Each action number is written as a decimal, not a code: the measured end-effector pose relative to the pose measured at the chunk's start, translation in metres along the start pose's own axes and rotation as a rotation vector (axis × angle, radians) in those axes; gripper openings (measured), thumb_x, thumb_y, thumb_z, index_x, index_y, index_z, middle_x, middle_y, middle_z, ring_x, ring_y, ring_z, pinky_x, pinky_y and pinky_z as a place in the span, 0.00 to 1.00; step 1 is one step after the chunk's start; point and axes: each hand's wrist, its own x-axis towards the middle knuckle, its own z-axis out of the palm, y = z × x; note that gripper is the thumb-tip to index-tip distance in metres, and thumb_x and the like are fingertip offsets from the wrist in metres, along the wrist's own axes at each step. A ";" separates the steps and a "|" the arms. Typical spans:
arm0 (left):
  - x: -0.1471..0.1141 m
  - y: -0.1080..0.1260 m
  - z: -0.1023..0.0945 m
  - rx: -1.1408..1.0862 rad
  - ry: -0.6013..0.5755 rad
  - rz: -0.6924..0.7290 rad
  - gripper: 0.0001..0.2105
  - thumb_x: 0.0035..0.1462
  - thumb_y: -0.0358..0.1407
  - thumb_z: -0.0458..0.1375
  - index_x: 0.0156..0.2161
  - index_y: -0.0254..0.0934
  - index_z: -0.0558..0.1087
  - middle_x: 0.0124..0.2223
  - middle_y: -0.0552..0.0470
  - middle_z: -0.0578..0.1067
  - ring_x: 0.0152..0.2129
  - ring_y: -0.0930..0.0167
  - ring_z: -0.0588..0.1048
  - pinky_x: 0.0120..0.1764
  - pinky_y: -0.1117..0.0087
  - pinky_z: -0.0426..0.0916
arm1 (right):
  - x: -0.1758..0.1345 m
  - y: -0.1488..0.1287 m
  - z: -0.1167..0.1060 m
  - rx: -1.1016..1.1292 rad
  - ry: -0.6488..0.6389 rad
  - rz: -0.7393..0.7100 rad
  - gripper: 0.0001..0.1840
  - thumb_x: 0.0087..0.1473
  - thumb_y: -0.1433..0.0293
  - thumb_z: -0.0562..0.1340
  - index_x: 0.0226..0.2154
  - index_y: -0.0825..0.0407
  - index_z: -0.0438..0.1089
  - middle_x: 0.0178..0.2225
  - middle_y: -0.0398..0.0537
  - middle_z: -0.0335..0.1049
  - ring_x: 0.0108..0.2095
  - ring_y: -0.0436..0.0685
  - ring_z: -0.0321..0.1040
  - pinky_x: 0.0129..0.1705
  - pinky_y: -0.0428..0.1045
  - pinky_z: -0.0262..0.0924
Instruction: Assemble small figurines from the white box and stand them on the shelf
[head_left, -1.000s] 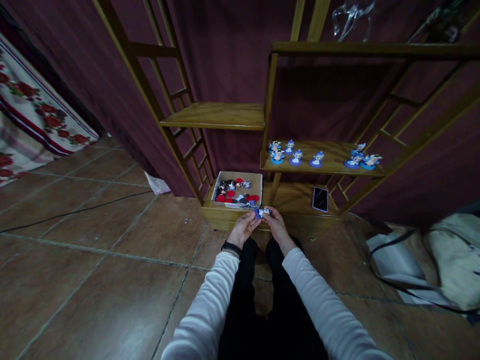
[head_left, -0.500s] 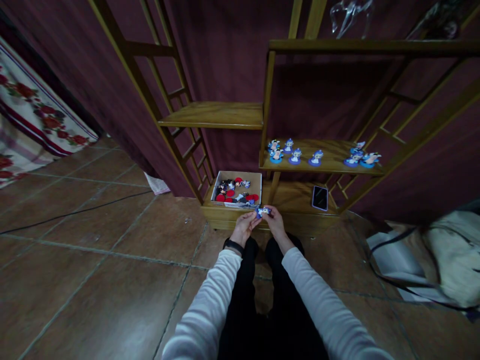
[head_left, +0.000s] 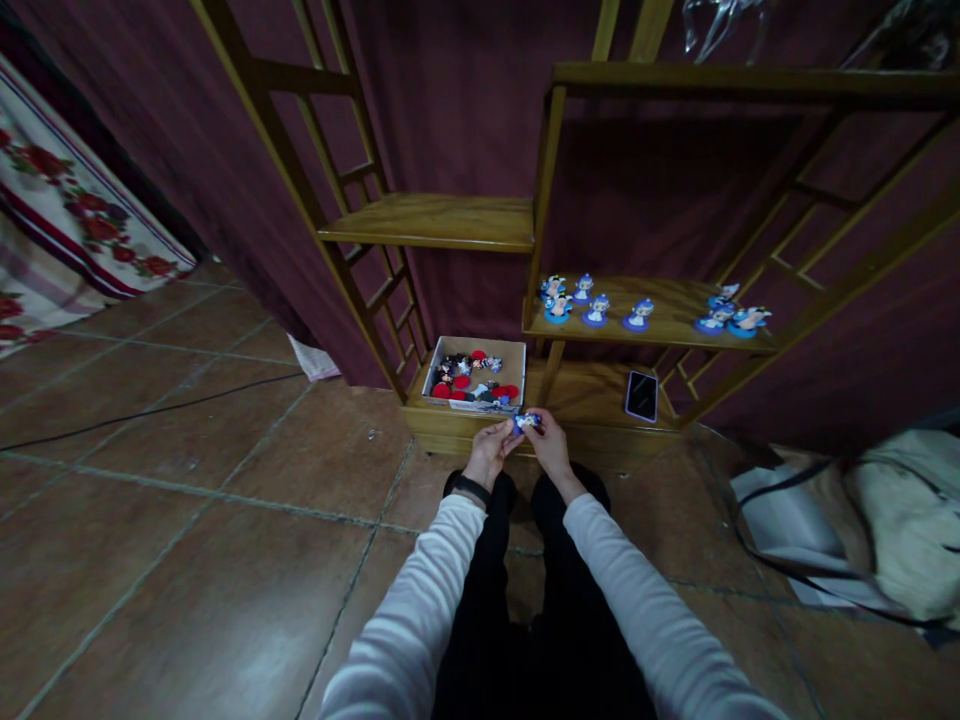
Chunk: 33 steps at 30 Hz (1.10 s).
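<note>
A small purple-and-white figurine [head_left: 526, 422] lies sideways between my two hands, just in front of the low shelf. My left hand [head_left: 489, 450] pinches its purple base end, and my right hand [head_left: 550, 443] grips the other end. Behind my hands a shallow cardboard box [head_left: 511, 357] holds several figurine pieces and red round bases [head_left: 442, 391]. Several finished-looking figurines with purple or blue bases, among them a purple one [head_left: 639, 314], stand on the raised right shelf [head_left: 667, 322]. My fingers cover part of the held figurine.
A phone [head_left: 641, 396] lies on the low shelf to the right. The wooden shelf unit [head_left: 431, 215] has a higher left board and upright posts around the box. A pale bag [head_left: 911, 510] with a dark strap rests on the floor at right. A black cable [head_left: 165, 405] crosses the tiles at left.
The camera view has shifted slightly. Both hands stay at nearly the same place, still holding the figurine, whose angle looks slightly different.
</note>
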 end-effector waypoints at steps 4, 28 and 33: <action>0.000 -0.001 0.000 -0.031 -0.010 -0.016 0.03 0.49 0.28 0.61 0.28 0.29 0.72 0.26 0.48 0.75 0.24 0.73 0.74 0.40 0.65 0.72 | 0.000 -0.002 -0.002 -0.092 -0.046 -0.039 0.16 0.42 0.69 0.62 0.38 0.46 0.70 0.35 0.42 0.72 0.34 0.54 0.68 0.42 0.49 0.60; -0.002 -0.003 0.002 -0.048 0.008 -0.047 0.05 0.49 0.29 0.61 0.28 0.28 0.71 0.25 0.48 0.75 0.25 0.74 0.75 0.41 0.66 0.71 | 0.003 -0.008 -0.012 -0.458 -0.212 -0.224 0.17 0.48 0.71 0.56 0.43 0.47 0.66 0.41 0.45 0.71 0.39 0.55 0.68 0.44 0.51 0.62; -0.001 -0.004 0.001 -0.052 0.013 -0.057 0.05 0.49 0.29 0.61 0.28 0.28 0.71 0.26 0.47 0.75 0.26 0.72 0.75 0.40 0.65 0.71 | 0.002 -0.010 -0.013 -0.471 -0.225 -0.249 0.17 0.48 0.70 0.56 0.44 0.47 0.65 0.42 0.45 0.70 0.40 0.55 0.68 0.45 0.51 0.61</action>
